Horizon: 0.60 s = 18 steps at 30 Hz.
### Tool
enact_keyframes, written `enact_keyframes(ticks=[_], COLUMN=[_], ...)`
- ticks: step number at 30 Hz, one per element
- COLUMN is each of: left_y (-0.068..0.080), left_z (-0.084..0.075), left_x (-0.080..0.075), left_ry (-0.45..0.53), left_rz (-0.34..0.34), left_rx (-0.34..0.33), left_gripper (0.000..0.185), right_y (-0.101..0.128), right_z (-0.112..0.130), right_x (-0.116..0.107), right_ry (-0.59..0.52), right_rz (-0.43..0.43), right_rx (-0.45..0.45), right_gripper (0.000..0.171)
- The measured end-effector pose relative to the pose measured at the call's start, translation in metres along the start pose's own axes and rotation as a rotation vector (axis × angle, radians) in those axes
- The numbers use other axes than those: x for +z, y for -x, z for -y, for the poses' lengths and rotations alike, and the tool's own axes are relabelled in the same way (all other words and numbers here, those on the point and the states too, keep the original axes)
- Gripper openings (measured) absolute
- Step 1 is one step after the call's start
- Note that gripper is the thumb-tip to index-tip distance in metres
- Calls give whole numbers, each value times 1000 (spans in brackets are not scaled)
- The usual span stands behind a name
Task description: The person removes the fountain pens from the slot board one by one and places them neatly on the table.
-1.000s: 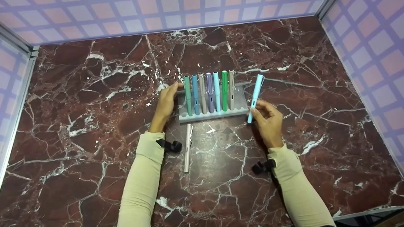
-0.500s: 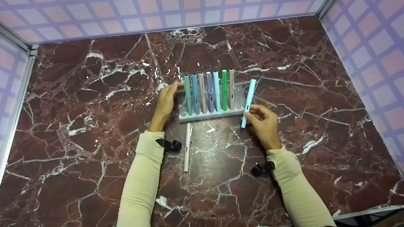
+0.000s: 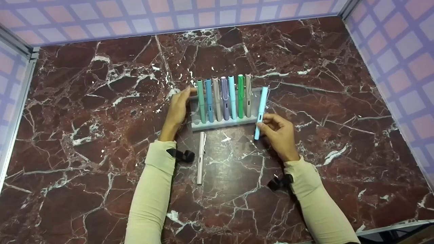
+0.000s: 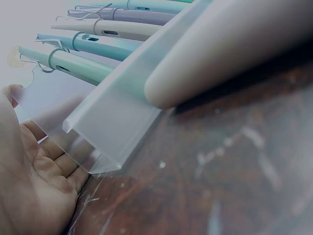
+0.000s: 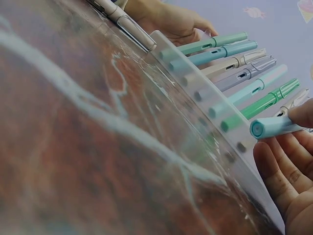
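A clear pen stand (image 3: 217, 126) holds several capped fountain pens in a row: green (image 3: 200, 101), blue, beige, purple, light blue, bright green and taupe. At its left end is my left hand (image 3: 178, 110), the fingers curled round behind the clear panel (image 4: 107, 139). My right hand (image 3: 281, 134) pinches a light blue fountain pen (image 3: 261, 105) near its lower end, between thumb and fingers. This pen leans, cap up, overlapping the stand's right end in the head view. In the right wrist view, its round end (image 5: 257, 129) sits close over the stand's front ledge.
A pale pinkish-silver fountain pen (image 3: 201, 159) lies on the dark red marbled table (image 3: 101, 135) in front of the stand, between the forearms. Checked panels (image 3: 176, 17) enclose the back and sides. Each wrist wears a black camera strap (image 3: 181, 155).
My right hand has moved left and slightly toward me, bringing the light blue fountain pen to the stand's right end. My left hand stays at the stand's left end.
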State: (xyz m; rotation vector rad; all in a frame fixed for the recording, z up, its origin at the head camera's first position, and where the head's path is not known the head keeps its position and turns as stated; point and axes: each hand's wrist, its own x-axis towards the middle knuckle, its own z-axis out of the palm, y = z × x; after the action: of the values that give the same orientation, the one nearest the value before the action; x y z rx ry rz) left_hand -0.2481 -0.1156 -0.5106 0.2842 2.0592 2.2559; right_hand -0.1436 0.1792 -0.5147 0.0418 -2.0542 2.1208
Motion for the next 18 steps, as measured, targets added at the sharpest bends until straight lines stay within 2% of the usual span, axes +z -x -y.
enact_keyframes(ticks=[6,10,18], left_y=[1,0,1], left_z=[-1,0,-1], left_x=[0,0,0], left_ry=[-20,-30,-5], left_rz=[-13,-19,-3], left_rx=[-17,-1,-17], left_gripper=[43,42,43], right_y=[1,2,6], right_z=[0,1,0], right_x=[1,4,14], right_ry=[4,14,-18], right_rz=[17,30,69], right_rx=[9,22,18], right_gripper=[19,19,19])
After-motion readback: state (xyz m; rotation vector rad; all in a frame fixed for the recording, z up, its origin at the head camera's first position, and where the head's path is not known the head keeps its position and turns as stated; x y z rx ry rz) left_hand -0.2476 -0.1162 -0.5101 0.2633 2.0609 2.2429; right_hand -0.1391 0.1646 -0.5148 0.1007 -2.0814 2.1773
